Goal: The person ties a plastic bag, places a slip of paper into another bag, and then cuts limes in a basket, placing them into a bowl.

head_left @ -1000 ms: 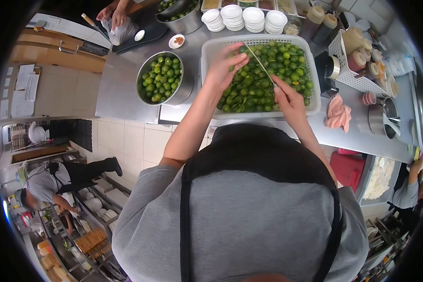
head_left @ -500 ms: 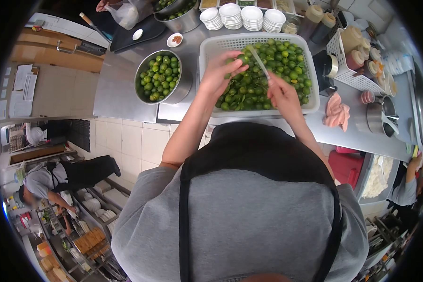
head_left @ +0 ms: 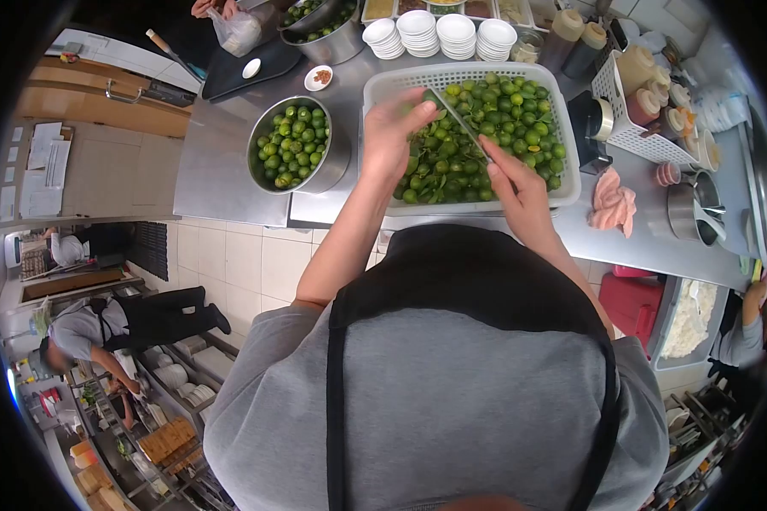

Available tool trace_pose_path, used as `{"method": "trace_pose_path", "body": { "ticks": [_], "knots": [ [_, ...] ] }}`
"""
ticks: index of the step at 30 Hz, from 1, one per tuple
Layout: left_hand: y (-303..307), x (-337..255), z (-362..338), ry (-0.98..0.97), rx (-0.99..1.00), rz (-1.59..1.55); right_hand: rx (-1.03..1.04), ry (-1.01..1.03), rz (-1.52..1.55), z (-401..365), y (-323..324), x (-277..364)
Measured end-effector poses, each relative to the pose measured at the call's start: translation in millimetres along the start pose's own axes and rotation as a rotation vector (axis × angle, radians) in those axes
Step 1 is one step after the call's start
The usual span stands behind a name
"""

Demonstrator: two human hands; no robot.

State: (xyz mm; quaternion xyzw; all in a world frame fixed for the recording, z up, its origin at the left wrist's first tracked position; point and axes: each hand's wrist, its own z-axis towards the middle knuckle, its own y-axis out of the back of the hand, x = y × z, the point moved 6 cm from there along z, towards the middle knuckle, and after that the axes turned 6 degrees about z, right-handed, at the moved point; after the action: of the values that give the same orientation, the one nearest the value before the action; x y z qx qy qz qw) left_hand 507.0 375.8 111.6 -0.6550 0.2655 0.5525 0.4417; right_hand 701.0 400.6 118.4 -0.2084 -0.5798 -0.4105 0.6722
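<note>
My left hand (head_left: 392, 128) is closed around a green lime (head_left: 432, 100) above the left part of a white perforated basket (head_left: 566, 128). My right hand (head_left: 516, 177) grips a knife (head_left: 460, 122) whose blade slants up and left, its tip beside the held lime. Many loose limes (head_left: 528, 136), some with leaves, fill the basket below both hands. To the left stands a round metal pot (head_left: 337, 162) with more limes (head_left: 290, 146) in it.
Stacked white dishes (head_left: 458, 32) and a small dish of reddish bits (head_left: 318, 78) lie behind. A bottle basket (head_left: 635, 132), pink cloth (head_left: 612, 203) and metal cups (head_left: 682, 211) are at the right. Another person (head_left: 102, 328) stands at the left; a co-worker's hands (head_left: 217, 8) hold a bag.
The knife blade has come closer to the lime, and my left hand has turned slightly. The co-worker's hands at the top left have moved with the plastic bag.
</note>
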Motion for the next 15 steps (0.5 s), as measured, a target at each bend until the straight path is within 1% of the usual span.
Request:
{"method": "trace_pose_path", "body": {
  "ticks": [1, 4, 6, 8, 10, 11, 13, 14, 15],
  "knots": [
    [3, -1, 0, -0.018, -0.037, 0.028, 0.002, 0.000, 0.001, -3, 0, 2],
    [4, -7, -1, -0.061, -0.049, 0.052, 0.055, -0.061, -0.047, -7, -2, 2],
    [4, -5, -1, -0.052, -0.059, 0.076, 0.044, -0.034, -0.025, -7, -2, 0],
    [8, 2, -1, -0.043, -0.072, 0.101, 0.044, -0.056, -0.046, -5, -2, 2],
    [5, 6, -1, -0.137, -0.017, 0.271, 0.048, -0.077, -0.067, 1, -4, 0],
    [5, 10, -3, -0.135, -0.020, 0.270, 0.021, -0.053, -0.063, 5, -5, -2],
    [-3, 12, -10, -0.016, 0.034, 0.217, -0.002, -0.027, -0.057, 9, -7, -1],
    [-4, 11, -12, 0.041, 0.054, 0.126, -0.004, -0.033, -0.053, 10, -8, -1],
    [-2, 8, -11, 0.039, 0.049, 0.125, -0.006, -0.037, -0.050, 11, -9, -1]
  ]
}}
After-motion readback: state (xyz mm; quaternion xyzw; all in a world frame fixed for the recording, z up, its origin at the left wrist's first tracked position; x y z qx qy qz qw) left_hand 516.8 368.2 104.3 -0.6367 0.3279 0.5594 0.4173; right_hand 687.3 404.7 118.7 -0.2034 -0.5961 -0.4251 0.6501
